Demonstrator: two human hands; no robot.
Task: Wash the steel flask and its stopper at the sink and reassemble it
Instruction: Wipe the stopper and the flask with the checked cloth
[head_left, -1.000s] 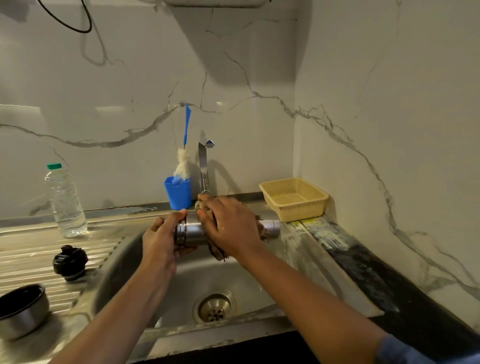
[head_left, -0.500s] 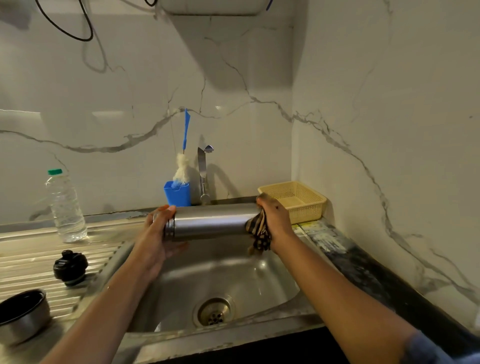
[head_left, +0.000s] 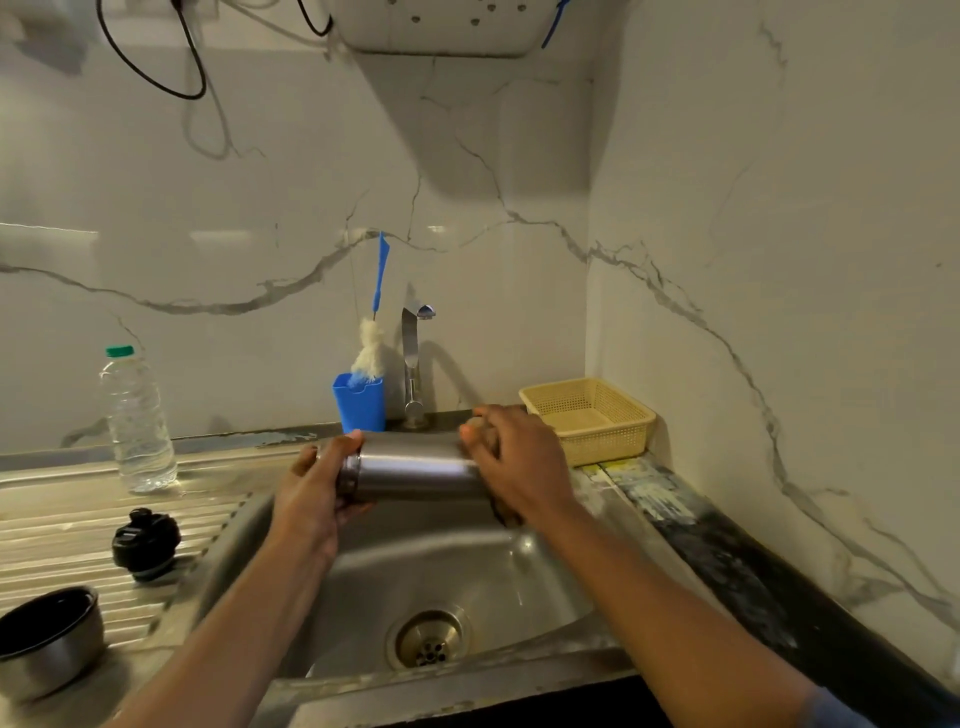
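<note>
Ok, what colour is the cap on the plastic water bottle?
Green; the cap shows best in the head view.

My right hand, a second ago beside the neck of the steel flask and then at its base end, now covers the right part of the body. The cloth, lately dangling in view, shows only as a dark edge below my palm.

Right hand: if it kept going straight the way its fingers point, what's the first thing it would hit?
The right hand, curled over the steel flask, points forward and left toward the back wall. First in that line looks to be the tap, near its base; depth is unclear, so it might clear it.
</note>
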